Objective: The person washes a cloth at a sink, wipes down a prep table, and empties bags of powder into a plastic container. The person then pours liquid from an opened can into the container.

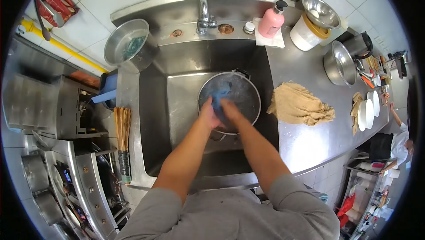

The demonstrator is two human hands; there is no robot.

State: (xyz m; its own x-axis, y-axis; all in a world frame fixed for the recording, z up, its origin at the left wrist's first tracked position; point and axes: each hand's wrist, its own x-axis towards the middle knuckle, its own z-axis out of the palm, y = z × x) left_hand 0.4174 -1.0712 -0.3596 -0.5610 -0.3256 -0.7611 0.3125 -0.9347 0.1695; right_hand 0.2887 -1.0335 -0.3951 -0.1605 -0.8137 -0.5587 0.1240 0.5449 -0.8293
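Nearest, a blue cloth (220, 93) is held inside a round, shiny metal pot (260, 101) by two bare hands. The left hand (208, 114) seems to be closed around the cloth. The right hand (230, 109) is pressed beside it, but it is blurred, so whether its fingers are shut or loose cannot be told. The cloth is held low, probably so that drips are caught by the pot, which looks partly filled with water.

The pot is set in a deep steel sink (183, 96), perhaps so that spills are caught too. It is placed nearer the sink's right wall than its left, so more room for moving is left on the left side. The arms are reached in over the sink's front edge.

On the sink's left rim, a straw brush (122, 127) with a dark wrapped handle is laid lengthwise. On the steel tabletop (287, 65), just past the sink's right edge, a crumpled tan towel (301, 105) is spread, likely to be within easy reach.

Farther off, a deep grey metal pot (116, 42) is set at the sink's back left corner. A silver tap (203, 16) is fixed behind the back edge, and a pink pump bottle (271, 23) is stood by the back right corner.
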